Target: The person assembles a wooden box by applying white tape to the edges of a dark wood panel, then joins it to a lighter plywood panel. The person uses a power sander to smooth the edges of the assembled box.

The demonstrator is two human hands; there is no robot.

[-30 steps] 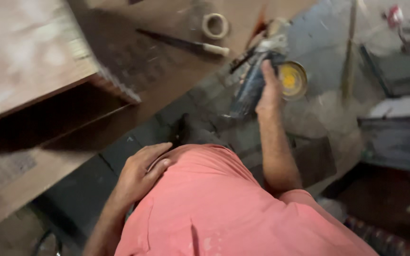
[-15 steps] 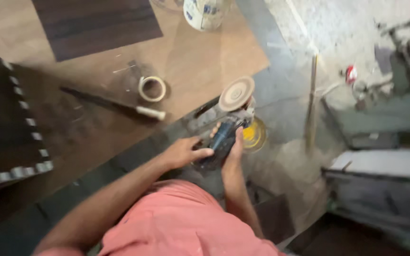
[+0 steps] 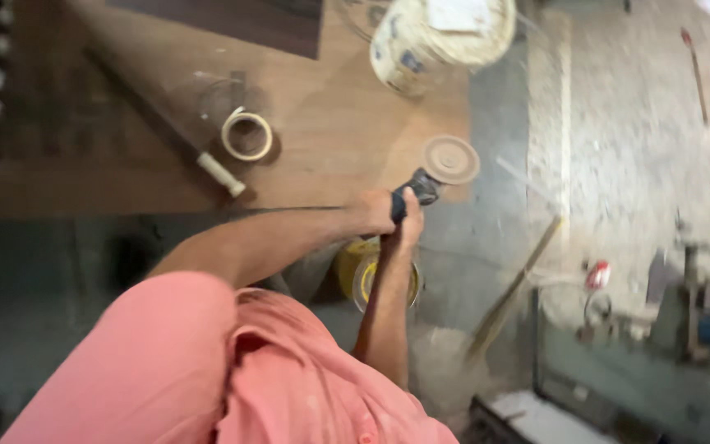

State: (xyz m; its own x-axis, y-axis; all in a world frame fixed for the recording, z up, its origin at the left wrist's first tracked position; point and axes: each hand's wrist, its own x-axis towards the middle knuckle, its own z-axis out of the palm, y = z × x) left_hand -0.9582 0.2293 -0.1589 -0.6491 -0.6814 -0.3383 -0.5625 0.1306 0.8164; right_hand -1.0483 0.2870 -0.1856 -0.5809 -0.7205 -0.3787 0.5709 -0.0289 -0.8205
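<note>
Both my hands grip an angle grinder (image 3: 429, 182) with a dark body and a round dusty sanding disc (image 3: 450, 159) at its far end. My left hand (image 3: 373, 210) wraps the body from the left, and my right hand (image 3: 408, 224) holds it from below. The disc hovers at the right edge of a brown plywood sheet (image 3: 330, 131). My pink shirt (image 3: 232, 370) fills the bottom left.
A tape roll (image 3: 246, 135) and a tool with a pale handle (image 3: 220, 173) lie on the plywood. A white bucket (image 3: 441, 37) stands at the top. A yellow tin (image 3: 375, 275) sits under my arms. A wooden stick (image 3: 511, 292) and machinery (image 3: 692, 321) lie right.
My left hand came off my knee and joined the right on the grinder. The grinder has been lifted off the floor by the yellow tin and up to the plywood edge.
</note>
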